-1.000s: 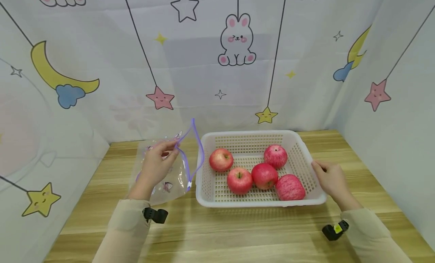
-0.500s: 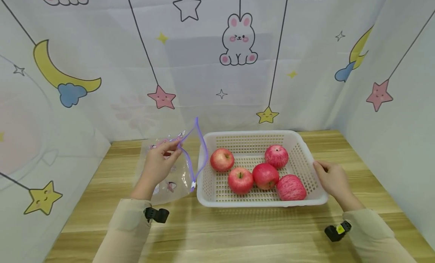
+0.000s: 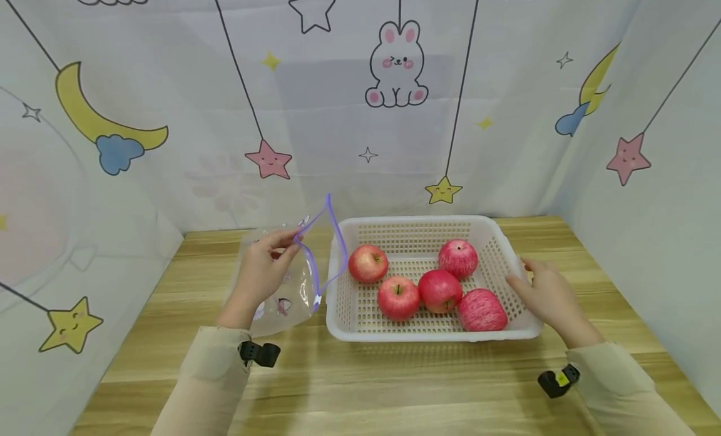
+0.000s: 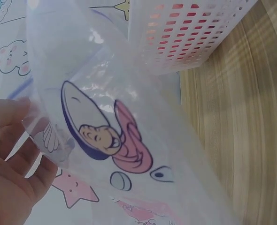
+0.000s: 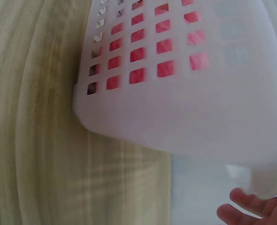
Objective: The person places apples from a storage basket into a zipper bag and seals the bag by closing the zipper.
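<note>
My left hand (image 3: pixel 266 267) pinches the edge of a clear zip bag (image 3: pixel 281 308) with purple zipper strips and cartoon prints. The bag's mouth gapes toward the basket, a white slider at its lower corner. In the left wrist view, the zip bag (image 4: pixel 176 140) hangs beside the fingers (image 4: pixel 42 178). A white plastic basket (image 3: pixel 434 337) holds several red apples (image 3: pixel 398 298). At its right end, my right hand (image 3: pixel 549 298) has thumb and fingers spread about the rim, the thumb over the inner side. The right wrist view shows fingertips (image 5: pixel 232 213) just under the basket's rim.
The wood-grain table (image 3: pixel 383 386) runs in front of the basket and out to both sides. A white curtain (image 3: pixel 338 123) with printed rabbits, stars and moons stands behind and at the sides.
My right hand has gone from gripping the basket's rim to spread fingers, its thumb moving left over the edge. My left hand still pinches the bag, which has shifted slightly right.
</note>
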Demonstrator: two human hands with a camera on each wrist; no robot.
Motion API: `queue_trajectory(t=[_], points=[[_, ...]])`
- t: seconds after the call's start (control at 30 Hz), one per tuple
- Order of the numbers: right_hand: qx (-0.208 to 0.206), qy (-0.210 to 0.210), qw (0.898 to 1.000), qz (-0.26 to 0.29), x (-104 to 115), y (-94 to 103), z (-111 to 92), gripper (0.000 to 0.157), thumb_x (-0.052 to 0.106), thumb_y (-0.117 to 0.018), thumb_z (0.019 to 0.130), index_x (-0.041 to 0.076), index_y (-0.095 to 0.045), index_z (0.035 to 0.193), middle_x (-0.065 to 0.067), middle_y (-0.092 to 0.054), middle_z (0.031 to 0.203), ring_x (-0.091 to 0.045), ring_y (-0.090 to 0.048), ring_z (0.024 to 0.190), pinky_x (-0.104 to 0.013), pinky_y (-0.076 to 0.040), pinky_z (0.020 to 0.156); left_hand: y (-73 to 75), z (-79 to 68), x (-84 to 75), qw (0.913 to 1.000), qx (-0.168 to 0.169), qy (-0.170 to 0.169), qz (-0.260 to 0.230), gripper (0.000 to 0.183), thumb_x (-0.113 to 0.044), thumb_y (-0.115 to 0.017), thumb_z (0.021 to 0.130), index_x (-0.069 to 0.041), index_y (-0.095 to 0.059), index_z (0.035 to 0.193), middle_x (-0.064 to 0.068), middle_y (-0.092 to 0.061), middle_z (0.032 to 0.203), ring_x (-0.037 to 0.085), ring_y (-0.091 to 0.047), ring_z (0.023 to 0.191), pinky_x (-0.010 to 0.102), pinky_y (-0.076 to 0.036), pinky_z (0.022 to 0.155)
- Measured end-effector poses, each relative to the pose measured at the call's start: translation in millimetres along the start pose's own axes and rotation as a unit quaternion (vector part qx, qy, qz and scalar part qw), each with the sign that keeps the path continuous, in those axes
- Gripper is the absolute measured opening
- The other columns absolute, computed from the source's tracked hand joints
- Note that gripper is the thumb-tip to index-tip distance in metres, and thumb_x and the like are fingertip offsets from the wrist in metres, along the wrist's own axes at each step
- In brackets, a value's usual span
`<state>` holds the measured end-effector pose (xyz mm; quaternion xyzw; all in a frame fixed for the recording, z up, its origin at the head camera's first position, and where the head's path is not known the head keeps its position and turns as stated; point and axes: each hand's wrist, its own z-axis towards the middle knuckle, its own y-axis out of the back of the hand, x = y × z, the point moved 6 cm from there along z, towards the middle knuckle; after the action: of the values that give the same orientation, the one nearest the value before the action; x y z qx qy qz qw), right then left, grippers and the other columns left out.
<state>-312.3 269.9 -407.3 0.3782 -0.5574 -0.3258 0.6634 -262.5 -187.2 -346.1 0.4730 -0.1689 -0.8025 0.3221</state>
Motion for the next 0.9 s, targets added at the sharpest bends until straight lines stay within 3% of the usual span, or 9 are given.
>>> queue_trajectory(t=[0.13,0.27,0.53,0.9], points=[[-0.004,0.020,0.999,-0.028,9.8,0.8,2.5,0.067,0.039,-0.055,0.093,-0.010,-0.039,0.137,-0.037,-0.042,0.131,-0.052,-0.041,0.117,-0.066,-0.038,0.091,1.1,1.1,-0.9,1.0000,-0.007,-0.003,0.003,0.027,-0.005,-0.063,0.090,-0.005,-0.065,0.117,0.013,-0.070,0.105,0.027,-0.066,0.093,0.022,-0.050,0.071],[0.005,0.044,0.998,-0.041,22.4,0.1,3.9,0.064,0.035,-0.058,0.092,-0.008,-0.042,0.136,-0.037,-0.042,0.132,-0.052,-0.038,0.121,-0.067,-0.033,0.096,2.0,1.5,-2.2,1.0000,-0.007,-0.004,0.003,0.027,-0.006,-0.062,0.090,-0.006,-0.065,0.117,0.012,-0.070,0.106,0.026,-0.066,0.093,0.023,-0.050,0.071],[0.023,0.077,0.996,-0.036,39.5,-4.5,3.0,0.062,0.031,-0.061,0.090,-0.009,-0.043,0.135,-0.035,-0.043,0.133,-0.051,-0.038,0.122,-0.065,-0.034,0.098,1.5,0.1,-1.7,1.0000,-0.003,-0.008,-0.003,0.028,-0.007,-0.063,0.090,-0.005,-0.064,0.119,0.013,-0.069,0.108,0.026,-0.066,0.095,0.027,-0.052,0.073],[0.054,0.097,0.993,-0.025,58.8,-9.2,5.3,0.069,0.033,-0.064,0.088,-0.006,-0.037,0.139,-0.034,-0.041,0.135,-0.050,-0.042,0.121,-0.065,-0.040,0.093,0.9,-1.9,-2.3,0.9999,0.007,0.005,-0.011,0.030,-0.008,-0.063,0.090,-0.006,-0.063,0.120,0.012,-0.070,0.107,0.024,-0.066,0.095,0.021,-0.051,0.072]])
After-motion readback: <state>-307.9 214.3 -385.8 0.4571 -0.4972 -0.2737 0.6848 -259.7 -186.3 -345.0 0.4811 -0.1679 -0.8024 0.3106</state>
